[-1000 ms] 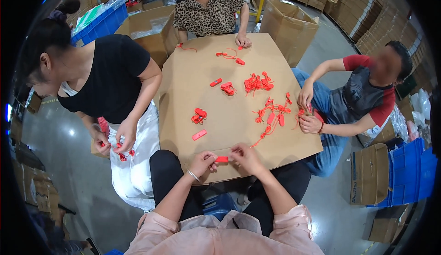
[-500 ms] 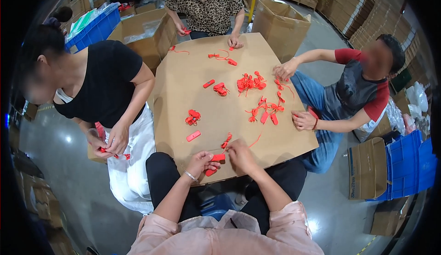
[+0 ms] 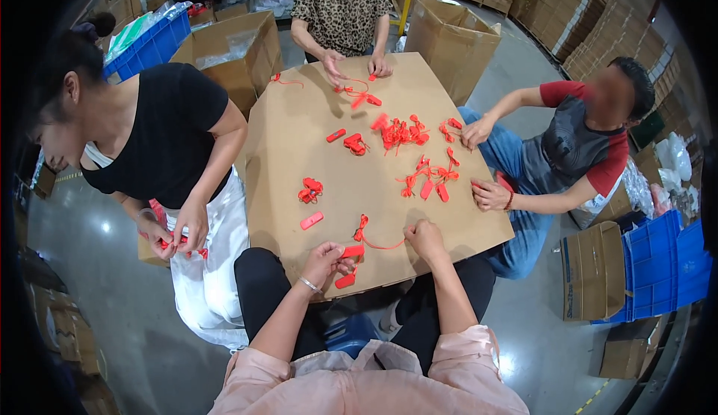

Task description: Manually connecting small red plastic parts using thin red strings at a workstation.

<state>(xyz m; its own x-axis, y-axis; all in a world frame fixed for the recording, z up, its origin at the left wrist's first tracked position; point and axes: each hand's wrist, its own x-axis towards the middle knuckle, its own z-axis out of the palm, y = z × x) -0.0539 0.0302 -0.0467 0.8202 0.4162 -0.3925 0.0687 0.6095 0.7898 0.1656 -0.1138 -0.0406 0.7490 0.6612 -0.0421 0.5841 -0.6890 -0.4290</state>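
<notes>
My left hand (image 3: 326,258) pinches a small red plastic tag (image 3: 351,252) at the near edge of the brown cardboard tabletop (image 3: 299,138); a second red tag (image 3: 345,281) hangs just below it. A thin red cord (image 3: 374,241) runs from the tag to my right hand (image 3: 424,237), which is closed on the cord's other end. A loose red tag (image 3: 312,220) lies to the left, with a red bundle (image 3: 310,189) beyond it.
Three other people sit around the board: one at left in black, one at the far side in a spotted top, one at right in grey and red. Piles of red tags (image 3: 400,132) lie mid-table. Cardboard boxes (image 3: 449,33) and blue crates (image 3: 662,265) surround us.
My hands have moved apart, drawing the red cord out between them. The person at right pulled a hand back from the pile; the person opposite now handles a cord.
</notes>
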